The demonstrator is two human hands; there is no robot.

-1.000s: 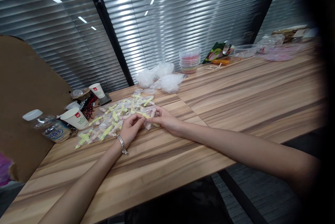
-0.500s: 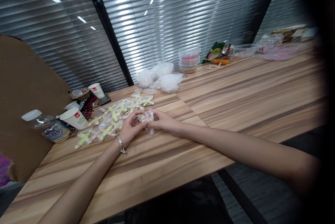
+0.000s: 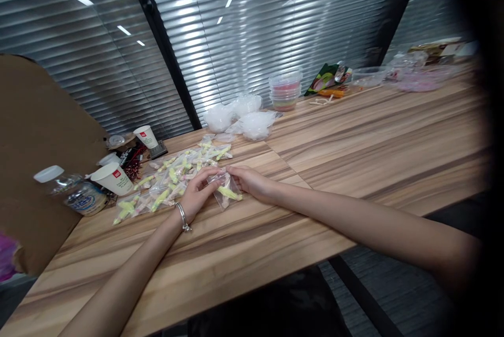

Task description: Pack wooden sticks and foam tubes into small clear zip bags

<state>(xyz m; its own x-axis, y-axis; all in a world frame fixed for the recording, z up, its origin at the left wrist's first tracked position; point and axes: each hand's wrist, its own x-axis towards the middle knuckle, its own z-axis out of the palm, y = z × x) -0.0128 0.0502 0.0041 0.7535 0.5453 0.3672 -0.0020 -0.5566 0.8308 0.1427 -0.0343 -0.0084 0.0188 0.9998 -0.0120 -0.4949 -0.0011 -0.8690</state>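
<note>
Both hands meet over a small clear bag with a yellow-green piece inside. My left hand, with a bracelet at the wrist, pinches the bag's top left edge. My right hand pinches its top right edge. The bag lies tilted on the wooden table, just in front of a spread of several similar clear bags with yellow-green and pink contents.
Two paper cups and a lying water bottle stand at the left beside a cardboard sheet. Crumpled clear bags and stacked plastic tubs sit further back. Snack packets and a clear tray lie far right.
The two hands have turned the small bag between them, so that it now hangs toward me with its yellow-green piece showing. The arms have hardly shifted.
</note>
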